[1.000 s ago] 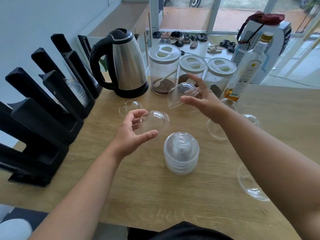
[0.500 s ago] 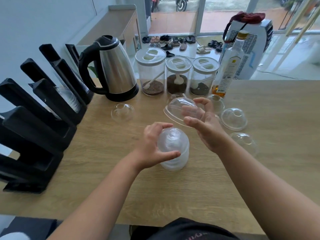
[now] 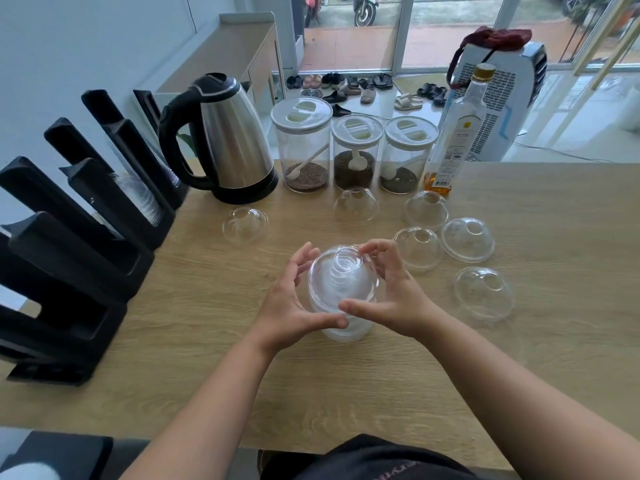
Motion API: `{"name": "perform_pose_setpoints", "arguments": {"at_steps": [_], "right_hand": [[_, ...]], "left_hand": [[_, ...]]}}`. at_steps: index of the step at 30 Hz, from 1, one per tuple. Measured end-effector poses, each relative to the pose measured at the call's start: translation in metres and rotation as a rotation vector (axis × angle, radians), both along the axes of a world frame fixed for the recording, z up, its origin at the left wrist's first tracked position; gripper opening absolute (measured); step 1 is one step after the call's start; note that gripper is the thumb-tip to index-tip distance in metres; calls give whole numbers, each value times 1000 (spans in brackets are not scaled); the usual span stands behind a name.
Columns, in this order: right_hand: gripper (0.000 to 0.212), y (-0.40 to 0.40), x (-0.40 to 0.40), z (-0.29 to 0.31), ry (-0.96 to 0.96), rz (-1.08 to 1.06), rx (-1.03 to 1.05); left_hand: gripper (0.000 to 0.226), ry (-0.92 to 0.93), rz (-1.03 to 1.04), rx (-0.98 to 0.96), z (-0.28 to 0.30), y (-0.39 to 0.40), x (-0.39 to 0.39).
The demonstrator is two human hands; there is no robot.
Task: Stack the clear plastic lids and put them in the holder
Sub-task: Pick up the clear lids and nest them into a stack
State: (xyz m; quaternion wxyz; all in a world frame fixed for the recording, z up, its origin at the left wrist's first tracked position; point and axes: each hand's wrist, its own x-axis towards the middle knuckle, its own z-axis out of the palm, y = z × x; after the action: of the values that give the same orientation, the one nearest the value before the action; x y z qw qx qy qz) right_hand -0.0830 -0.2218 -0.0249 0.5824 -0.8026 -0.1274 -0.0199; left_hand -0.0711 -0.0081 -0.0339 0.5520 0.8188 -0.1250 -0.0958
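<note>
1. The stack of lids (image 3: 341,299) stands mid-bench; the left hand (image 3: 294,306) and right hand (image 3: 391,299) curl their fingers round it from both sides.
2. Six single lids (image 3: 476,239) lie scattered near it.
3. The black holder (image 3: 79,244) stands at the left edge.
4. The bottle (image 3: 457,140) label is too small to read.
5. The wooden bench (image 3: 207,375) also carries a kettle (image 3: 228,140) and three jars (image 3: 304,143); glass doors stand behind.

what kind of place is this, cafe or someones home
Probably a small drink shop or home cafe counter. The black holder for cups and lids, the loose clear dome lids on the wooden counter, and the electric kettle beside ingredient jars point that way.
</note>
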Motion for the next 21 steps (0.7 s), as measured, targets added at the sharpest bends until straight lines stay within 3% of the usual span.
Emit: {"name": "perform_pose_setpoints", "arguments": {"at_steps": [5, 9, 12, 14, 18, 21], "right_hand": [[76, 2, 1, -6, 49, 37, -77], [75, 1, 1, -8, 71, 43, -97], [85, -2, 1, -5, 65, 57, -90], [90, -6, 6, 4, 42, 50, -78], [64, -15, 46, 25, 35, -65, -47], [49, -23, 95, 26, 106, -186, -149]], "left_hand": [[131, -31, 11, 3, 3, 25, 7], [90, -45, 115, 19, 10, 47, 32], [61, -150, 281, 189, 7, 67, 66], [53, -176, 366, 309, 0, 84, 91], [54, -130, 405, 487, -13, 109, 125], [56, -108, 354, 535, -16, 108, 135]]}}
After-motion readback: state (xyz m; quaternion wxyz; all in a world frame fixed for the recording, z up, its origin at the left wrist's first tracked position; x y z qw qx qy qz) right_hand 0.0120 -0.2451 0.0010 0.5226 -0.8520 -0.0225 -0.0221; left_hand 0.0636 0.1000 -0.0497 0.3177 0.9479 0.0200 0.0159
